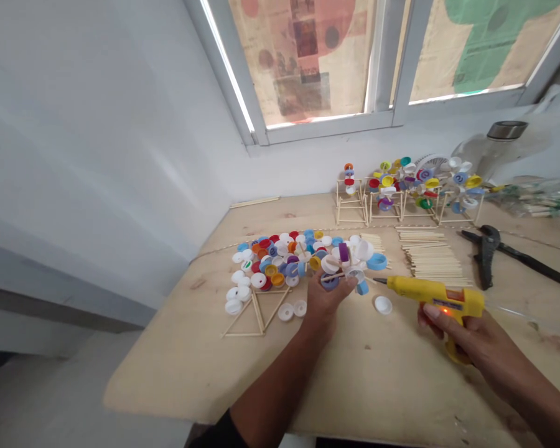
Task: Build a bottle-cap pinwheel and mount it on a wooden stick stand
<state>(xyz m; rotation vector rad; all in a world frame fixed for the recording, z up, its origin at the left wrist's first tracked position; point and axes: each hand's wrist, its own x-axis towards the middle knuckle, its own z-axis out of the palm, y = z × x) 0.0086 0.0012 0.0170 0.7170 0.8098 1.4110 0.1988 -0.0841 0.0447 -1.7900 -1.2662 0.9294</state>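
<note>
My left hand (325, 303) is closed around a small wheel of bottle caps (354, 261) on thin wooden sticks, with white, blue and purple caps around it. My right hand (457, 330) grips a yellow glue gun (432, 295) by its handle, and a small orange light glows on its side. The gun's dark nozzle points left, close to the wheel's caps; whether it touches them I cannot tell. Below the nozzle a loose white cap (383, 305) lies on the table. Behind my left hand spreads a pile of coloured bottle caps (270, 261).
A stick frame (256, 314) lies left of my left hand. Bundled wooden sticks (434, 258) and black pliers (488, 255) are at the right. Several finished cap wheels on stick stands (387, 193) line the wall, near a clear bottle (499, 146). The wooden table (177, 361) ends at the left.
</note>
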